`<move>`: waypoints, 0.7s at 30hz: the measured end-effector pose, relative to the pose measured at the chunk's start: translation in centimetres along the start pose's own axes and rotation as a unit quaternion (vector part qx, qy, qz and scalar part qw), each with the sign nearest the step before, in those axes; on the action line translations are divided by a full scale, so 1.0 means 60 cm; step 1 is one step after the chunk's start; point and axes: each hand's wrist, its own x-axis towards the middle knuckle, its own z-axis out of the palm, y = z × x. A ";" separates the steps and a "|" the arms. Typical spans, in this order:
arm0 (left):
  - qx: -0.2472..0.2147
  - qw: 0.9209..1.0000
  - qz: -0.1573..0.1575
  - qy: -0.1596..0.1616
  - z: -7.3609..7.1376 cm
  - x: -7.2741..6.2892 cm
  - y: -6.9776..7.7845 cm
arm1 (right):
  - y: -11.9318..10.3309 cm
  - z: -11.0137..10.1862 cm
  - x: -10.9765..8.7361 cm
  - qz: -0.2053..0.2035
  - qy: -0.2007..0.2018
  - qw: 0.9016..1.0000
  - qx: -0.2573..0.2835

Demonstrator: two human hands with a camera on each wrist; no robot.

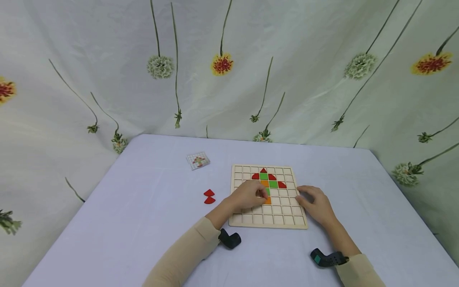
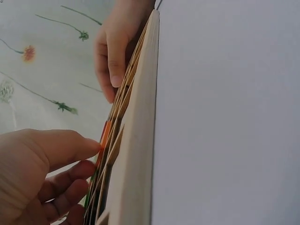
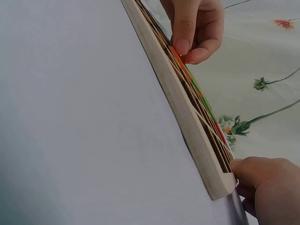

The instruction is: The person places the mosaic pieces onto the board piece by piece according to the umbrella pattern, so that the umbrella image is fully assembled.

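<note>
A wooden grid board lies on the table, part filled with flat coloured tiles. My left hand reaches over it, thumb and forefinger pinching an orange tile at its middle. The left wrist view shows the thumb tip right on this orange tile. Green tiles, another orange tile and red pieces fill squares farther up; my left hand hides some squares. Thumb and fingertips of my right hand touch the board's right edge, the fingers loosely bent.
Two red fan-shaped pieces lie left of the board. Farther back is a small card printed with a grid and a coloured figure. A pale cloth covers the table; a flowered curtain hangs behind it.
</note>
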 end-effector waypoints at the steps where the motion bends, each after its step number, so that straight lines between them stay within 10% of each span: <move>1: 0.002 1.000 -0.003 0.002 -0.002 -0.001 -0.002 | 0.000 0.001 0.000 -0.001 0.000 1.000 0.001; 21: 0.020 0.997 -0.056 0.040 -0.078 -0.071 -0.062 | 0.000 0.001 0.000 0.002 0.000 1.000 -0.003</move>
